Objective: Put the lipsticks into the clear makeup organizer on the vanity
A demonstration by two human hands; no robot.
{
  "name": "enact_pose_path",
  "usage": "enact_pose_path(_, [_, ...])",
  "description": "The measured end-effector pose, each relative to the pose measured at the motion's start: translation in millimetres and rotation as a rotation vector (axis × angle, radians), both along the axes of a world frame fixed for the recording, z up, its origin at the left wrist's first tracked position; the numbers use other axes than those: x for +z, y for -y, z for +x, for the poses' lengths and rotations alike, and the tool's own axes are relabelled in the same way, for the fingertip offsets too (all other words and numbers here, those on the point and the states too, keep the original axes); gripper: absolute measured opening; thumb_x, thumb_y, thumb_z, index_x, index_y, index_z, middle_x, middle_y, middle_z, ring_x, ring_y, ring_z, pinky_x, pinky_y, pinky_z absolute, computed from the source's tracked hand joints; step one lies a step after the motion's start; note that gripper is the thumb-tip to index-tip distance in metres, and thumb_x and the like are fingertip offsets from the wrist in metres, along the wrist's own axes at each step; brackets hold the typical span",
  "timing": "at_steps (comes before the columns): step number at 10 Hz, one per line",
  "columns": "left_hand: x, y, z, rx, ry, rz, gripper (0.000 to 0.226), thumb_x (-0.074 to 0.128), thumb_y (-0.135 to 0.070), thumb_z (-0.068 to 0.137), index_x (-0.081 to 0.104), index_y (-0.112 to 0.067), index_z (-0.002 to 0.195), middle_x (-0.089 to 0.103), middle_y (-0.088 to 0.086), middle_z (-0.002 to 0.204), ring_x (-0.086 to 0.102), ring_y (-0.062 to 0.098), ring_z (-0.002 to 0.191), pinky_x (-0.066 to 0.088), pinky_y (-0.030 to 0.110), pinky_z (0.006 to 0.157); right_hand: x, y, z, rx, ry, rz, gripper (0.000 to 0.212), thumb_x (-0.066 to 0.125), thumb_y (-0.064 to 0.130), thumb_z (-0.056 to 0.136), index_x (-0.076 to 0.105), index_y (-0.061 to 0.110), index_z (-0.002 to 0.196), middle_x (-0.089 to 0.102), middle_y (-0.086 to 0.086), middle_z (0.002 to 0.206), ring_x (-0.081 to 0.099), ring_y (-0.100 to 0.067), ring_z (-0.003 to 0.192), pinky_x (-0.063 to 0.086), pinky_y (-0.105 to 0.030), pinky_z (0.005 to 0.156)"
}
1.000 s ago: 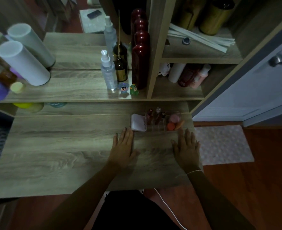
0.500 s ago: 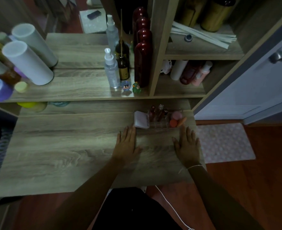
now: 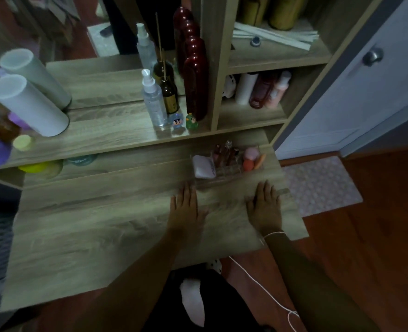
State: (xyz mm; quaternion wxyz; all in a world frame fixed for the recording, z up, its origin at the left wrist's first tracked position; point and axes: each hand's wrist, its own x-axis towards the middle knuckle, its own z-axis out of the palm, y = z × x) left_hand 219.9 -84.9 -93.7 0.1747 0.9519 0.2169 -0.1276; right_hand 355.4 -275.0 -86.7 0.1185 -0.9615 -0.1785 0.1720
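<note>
The clear makeup organizer (image 3: 231, 170) sits at the back right of the wooden vanity top (image 3: 102, 224). Several lipsticks (image 3: 224, 153) stand upright in its middle compartments. A white compact (image 3: 204, 166) lies at its left end, and pink and orange sponges (image 3: 251, 159) fill its right end. My left hand (image 3: 186, 209) lies flat on the wood just in front of the organizer, fingers apart and holding nothing. My right hand (image 3: 265, 207) lies flat too, near the vanity's right edge, also with nothing in it.
A raised shelf behind holds a spray bottle (image 3: 154, 101), a brown diffuser bottle (image 3: 169, 97), a tall dark red bottle (image 3: 194, 85), two small figurines (image 3: 185, 121) and white cylinders (image 3: 28, 104). Right cubbies hold bottles (image 3: 263, 91). A pale rug (image 3: 318, 185) lies on the floor.
Both hands stay flat on the vanity in front of the organizer. The view has shifted slightly; the hands sit a little farther from the organizer.
</note>
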Motion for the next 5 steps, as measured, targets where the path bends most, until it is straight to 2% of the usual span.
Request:
enact_pose_path(2, [17,-13,-12,-0.229,-0.038,0.048,0.067,0.031,-0.037,0.099,0.001,-0.003,0.148,-0.001,0.018,0.159,0.0,0.032,0.146,0.01,0.048,0.117,18,-6,-29,-0.057,-0.05,-0.086,0.062,0.027,0.038,0.102,0.006,0.007,0.151,0.004,-0.016,0.162,0.003,-0.032,0.15,0.012,-0.048,0.122])
enact_pose_path(3, [32,-20,-16,-0.337,0.033,0.016,0.062,0.033,-0.033,0.099,0.007,-0.003,0.147,0.007,0.019,0.158,0.005,0.033,0.146,0.007,0.045,0.118,36,-15,-44,-0.144,-0.082,-0.06,0.063,0.026,0.041,0.102,0.008,0.007,0.152,0.005,-0.013,0.163,0.004,-0.029,0.15,0.011,-0.047,0.122])
enact_pose_path(4, [45,-26,-14,-0.414,0.17,0.0,0.061,0.037,-0.033,0.098,0.015,-0.003,0.146,0.015,0.02,0.157,0.011,0.032,0.145,0.009,0.046,0.118,50,-20,-61,-0.187,-0.029,0.001,0.062,0.029,0.044,0.101,0.014,0.009,0.151,0.011,-0.011,0.162,0.008,-0.029,0.15,0.014,-0.05,0.12])
enact_pose_path(5, [61,-30,-6,-0.499,0.243,0.01,0.064,0.039,-0.037,0.098,0.017,-0.002,0.146,0.015,0.021,0.156,0.014,0.032,0.145,0.013,0.046,0.119,66,-24,-71,-0.218,-0.038,0.034,0.064,0.026,0.047,0.1,0.011,0.011,0.151,0.006,-0.011,0.163,0.004,-0.03,0.15,0.01,-0.051,0.121])
